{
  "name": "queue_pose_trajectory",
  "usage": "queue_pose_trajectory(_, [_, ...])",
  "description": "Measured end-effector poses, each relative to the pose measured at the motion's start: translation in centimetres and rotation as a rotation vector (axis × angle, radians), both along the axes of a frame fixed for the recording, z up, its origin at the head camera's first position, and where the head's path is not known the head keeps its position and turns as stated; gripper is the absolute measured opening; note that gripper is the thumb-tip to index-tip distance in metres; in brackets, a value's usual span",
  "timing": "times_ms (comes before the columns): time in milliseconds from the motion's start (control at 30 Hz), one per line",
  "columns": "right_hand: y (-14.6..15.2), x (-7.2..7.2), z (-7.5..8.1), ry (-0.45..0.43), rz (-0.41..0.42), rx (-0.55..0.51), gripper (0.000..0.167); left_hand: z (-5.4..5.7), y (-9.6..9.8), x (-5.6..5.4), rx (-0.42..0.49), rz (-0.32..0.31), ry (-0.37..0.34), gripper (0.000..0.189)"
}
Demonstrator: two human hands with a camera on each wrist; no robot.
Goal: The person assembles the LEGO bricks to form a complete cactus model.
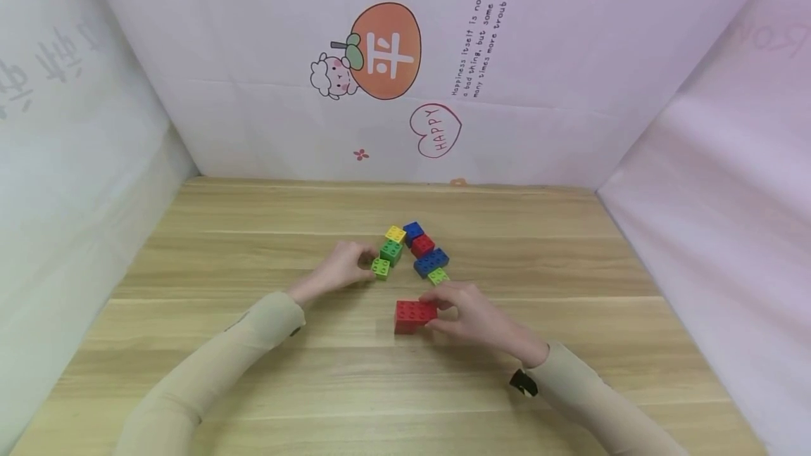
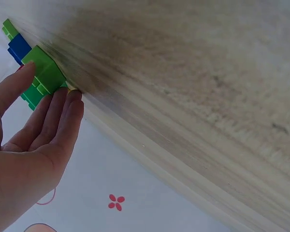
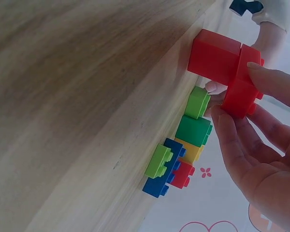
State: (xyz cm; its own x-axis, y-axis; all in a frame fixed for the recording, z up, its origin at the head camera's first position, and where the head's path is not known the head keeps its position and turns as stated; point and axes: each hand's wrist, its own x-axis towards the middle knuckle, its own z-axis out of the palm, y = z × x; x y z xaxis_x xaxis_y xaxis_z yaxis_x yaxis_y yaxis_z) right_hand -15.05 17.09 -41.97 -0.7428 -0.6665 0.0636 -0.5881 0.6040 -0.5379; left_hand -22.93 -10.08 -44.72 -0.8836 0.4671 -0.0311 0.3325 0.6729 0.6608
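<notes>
My left hand (image 1: 342, 264) pinches a lime green brick (image 1: 380, 269) between thumb and fingertips, at the near end of a row. In the left wrist view the thumb lies against that lime brick (image 2: 44, 69). Beyond it in the row come a green brick (image 1: 391, 252) and a yellow brick (image 1: 395, 233). Nearer to me, my right hand (image 1: 472, 312) grips the right end of a long red brick (image 1: 412, 312). The right wrist view shows this red brick (image 3: 238, 94) on top of another red block (image 3: 213, 55), offset from it.
Right of the left row, a second slanting line holds a blue brick (image 1: 413, 230), a red brick (image 1: 423, 245), a long blue brick (image 1: 431, 262) and another lime brick (image 1: 438, 276). White printed cloth (image 1: 266, 76) walls the wooden table (image 1: 355, 393) at the back and sides.
</notes>
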Motion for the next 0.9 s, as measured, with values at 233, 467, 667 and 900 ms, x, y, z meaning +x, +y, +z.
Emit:
queue_pose_trajectory(233, [-0.03, -0.06, -0.01, 0.001, 0.000, -0.004, 0.034, -0.28, 0.16, -0.04, -0.023, -0.001, 0.037, 0.037])
queue_pose_trajectory(467, [0.00, -0.03, -0.05, 0.008, -0.009, 0.011, 0.034, -0.22, 0.40, 0.07, -0.039, 0.009, 0.041, 0.036])
queue_pose_trajectory(667, [-0.06, 0.01, 0.04, 0.010, -0.010, 0.017, 0.033, -0.05, 0.48, 0.26, -0.018, 0.014, 0.035, 0.031])
queue_pose_trajectory(900, [0.02, -0.09, -0.04, 0.008, 0.006, 0.013, 0.033, -0.22, 0.28, 0.46, -0.004, 0.025, 0.023, 0.029])
